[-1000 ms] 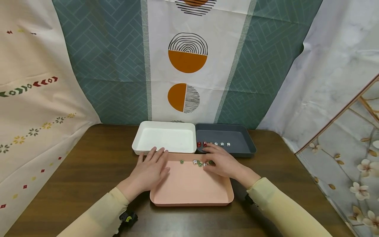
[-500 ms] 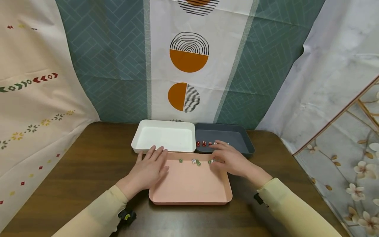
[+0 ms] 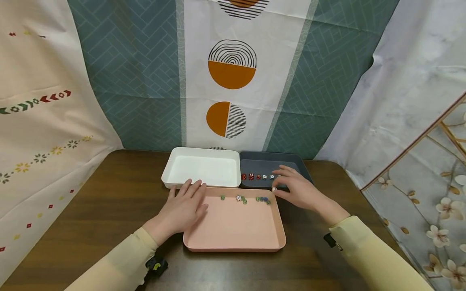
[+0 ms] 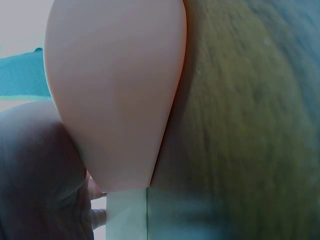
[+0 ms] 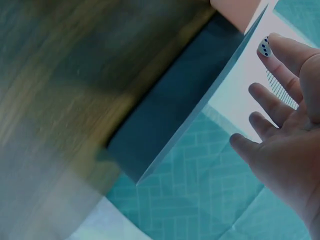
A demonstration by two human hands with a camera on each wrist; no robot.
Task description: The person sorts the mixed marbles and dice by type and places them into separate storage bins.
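Note:
Between thumb and index finger, my right hand (image 3: pixel 296 188) pinches a white die (image 5: pixel 264 47) with dark pips, above where the pink and dark grey trays meet. My left hand (image 3: pixel 183 210) lies with fingers spread over the left edge of the pink tray (image 3: pixel 234 230), fingertips near the white tray. Along the far side of the pink tray lie several green dice (image 3: pixel 222 197), a white die (image 3: pixel 238 198) and blue dice (image 3: pixel 263 199). In the dark grey tray (image 3: pixel 269 160), red dice (image 3: pixel 251 176) and white dice (image 3: pixel 265 177) form a row, its right end partly hidden by my right hand.
A white tray (image 3: pixel 204 163) stands behind the pink one, side by side with the dark grey tray. All three rest on a brown wooden table (image 3: pixel 109 210). Patterned cloths (image 3: pixel 145 81) hang behind the table and at both sides.
My right hand has moved right from the pink tray toward the dark grey tray, lifting the white die and uncovering the blue and green dice. The left hand has stayed in place.

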